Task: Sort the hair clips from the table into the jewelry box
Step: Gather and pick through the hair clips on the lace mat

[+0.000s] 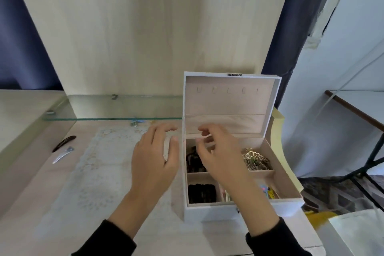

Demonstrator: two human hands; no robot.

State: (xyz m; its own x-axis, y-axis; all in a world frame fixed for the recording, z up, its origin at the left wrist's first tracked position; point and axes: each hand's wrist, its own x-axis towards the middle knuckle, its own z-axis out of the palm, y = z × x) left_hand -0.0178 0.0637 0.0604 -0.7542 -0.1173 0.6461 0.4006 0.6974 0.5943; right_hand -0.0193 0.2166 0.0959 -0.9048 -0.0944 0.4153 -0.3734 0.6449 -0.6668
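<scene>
A white jewelry box [228,213] stands open at the table's right, lid up. Its compartments hold dark clips [194,162], gold clips [256,159], black hair ties [201,193] and colourful clips [268,191]. My right hand [220,158] hovers over the back left compartment, fingers curled; whether it holds anything small is unclear. My left hand [154,160] hangs just left of the box, fingers apart and holding nothing. On the table's left lie a black clip [64,143] and a silver snap clip [62,155]. A small blue clip [136,123] lies under the glass shelf.
A glass shelf [112,119] juts out above the table's back. A lace mat [99,164] covers the table's middle. A wooden panel rises behind. A yellow object [320,217] and a white sheet [357,233] sit right of the box, beyond the table edge.
</scene>
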